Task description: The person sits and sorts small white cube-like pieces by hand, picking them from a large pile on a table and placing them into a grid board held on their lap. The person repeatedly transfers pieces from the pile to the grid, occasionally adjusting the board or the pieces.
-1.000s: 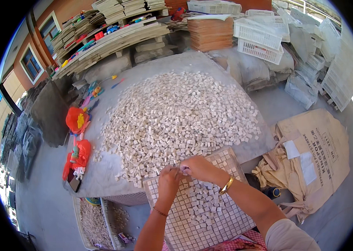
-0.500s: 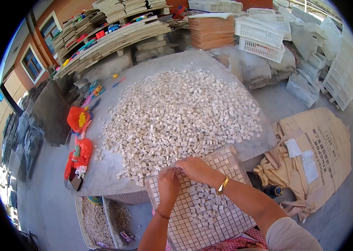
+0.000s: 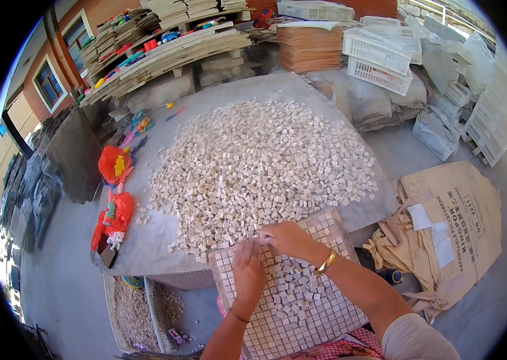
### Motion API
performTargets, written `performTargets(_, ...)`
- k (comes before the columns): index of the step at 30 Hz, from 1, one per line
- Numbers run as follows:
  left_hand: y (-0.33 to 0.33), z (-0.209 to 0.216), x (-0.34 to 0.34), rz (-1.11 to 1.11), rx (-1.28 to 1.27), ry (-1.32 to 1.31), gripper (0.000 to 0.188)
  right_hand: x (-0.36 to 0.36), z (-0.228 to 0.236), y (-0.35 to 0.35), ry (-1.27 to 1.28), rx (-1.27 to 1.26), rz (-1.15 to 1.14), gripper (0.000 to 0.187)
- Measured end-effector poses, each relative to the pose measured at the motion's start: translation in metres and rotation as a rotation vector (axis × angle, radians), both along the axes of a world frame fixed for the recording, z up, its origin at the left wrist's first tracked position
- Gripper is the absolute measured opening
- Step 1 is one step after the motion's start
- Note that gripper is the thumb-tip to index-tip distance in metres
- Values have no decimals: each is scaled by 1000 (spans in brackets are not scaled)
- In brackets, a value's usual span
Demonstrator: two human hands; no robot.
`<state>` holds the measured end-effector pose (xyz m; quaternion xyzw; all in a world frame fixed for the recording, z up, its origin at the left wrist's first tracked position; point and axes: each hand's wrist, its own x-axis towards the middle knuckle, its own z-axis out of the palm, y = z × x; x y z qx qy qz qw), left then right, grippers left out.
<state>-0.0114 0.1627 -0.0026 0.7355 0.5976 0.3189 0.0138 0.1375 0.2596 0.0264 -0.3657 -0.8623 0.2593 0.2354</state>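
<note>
Gridded tray (image 3: 342, 234) at six o'clock from the big heap of pale stone tiles (image 3: 265, 162), tilted a little, its far edge by the table (image 3: 145, 259). Rows of pale squares run across it, with a jumble of loose tiles (image 3: 297, 291) lying on top around its middle. The left hand (image 3: 249, 273) lies palm down at the tray's eleven o'clock, fingers close together; the right hand (image 3: 289, 241), fingers curled in, meets it there. From here I can't tell whether either one is pinching a tile. Around the tray, red bags (image 3: 120, 210) sit at ten o'clock, a chip-filled crate (image 3: 110, 306) at nine, and a tan sack (image 3: 475, 198) at two.
</note>
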Motion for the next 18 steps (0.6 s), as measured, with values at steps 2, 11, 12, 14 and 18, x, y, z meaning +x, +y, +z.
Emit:
performTargets(2,-5,4,5,-5,-71,51,45,15,5,6,126,3,-24,11)
performTargets(11,-7,10,6,-39,-293,168,58,66,-2,-14,101,-26,-10,14)
performTargets(12,-7,12,6,-50,-302,172,58,69,-4,-16,91,-31,9,14)
performTargets(14,-7,11,3,-56,-288,191,57,67,-2,-18,118,-14,13,14)
performTargets(18,-2,9,-3,-85,-287,176,54,64,6,-16,76,15,11,13)
